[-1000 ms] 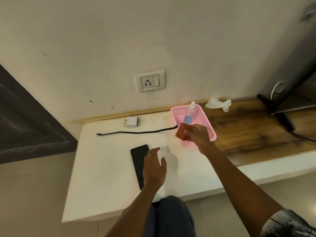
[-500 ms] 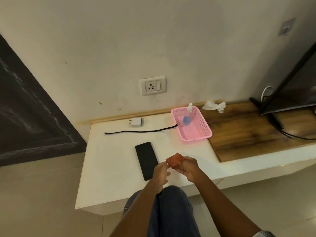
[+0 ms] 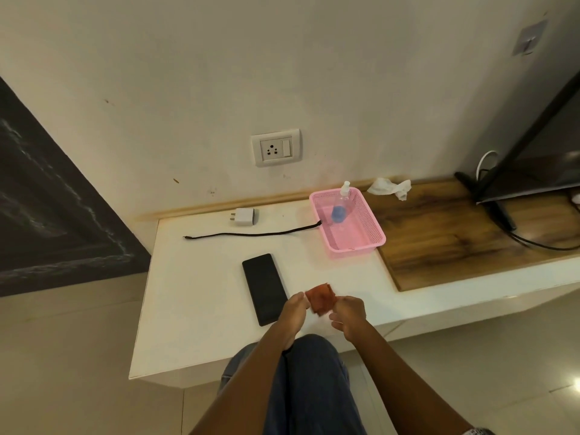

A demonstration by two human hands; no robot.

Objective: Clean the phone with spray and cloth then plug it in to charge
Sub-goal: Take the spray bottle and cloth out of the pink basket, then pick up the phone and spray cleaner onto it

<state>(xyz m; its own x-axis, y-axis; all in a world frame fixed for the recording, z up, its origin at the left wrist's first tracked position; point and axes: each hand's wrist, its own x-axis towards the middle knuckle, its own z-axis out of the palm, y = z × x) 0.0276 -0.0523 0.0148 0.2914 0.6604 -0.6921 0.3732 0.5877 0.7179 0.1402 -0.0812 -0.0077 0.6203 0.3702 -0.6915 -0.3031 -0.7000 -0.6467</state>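
A folded red cloth (image 3: 320, 297) is held between both hands above the front edge of the white table (image 3: 201, 296). My left hand (image 3: 293, 312) pinches its left side and my right hand (image 3: 348, 313) grips its right side. The black phone (image 3: 264, 288) lies flat, screen up, just left of my left hand. A clear spray bottle (image 3: 340, 206) with a blue label lies in the pink basket (image 3: 373, 226) at the back. A white charger plug (image 3: 243, 216) and a black cable (image 3: 251, 233) lie near the wall, below the wall socket (image 3: 276, 148).
A wooden board (image 3: 455, 233) covers the table's right part, with a crumpled white tissue (image 3: 390, 187) at its back edge and a black screen stand (image 3: 489, 199) with cables at far right. My knees in jeans (image 3: 307, 381) are below the table front.
My right hand took the red cloth out of the pink basket and brought it to the table front. My left hand left the phone and now grips the cloth too.
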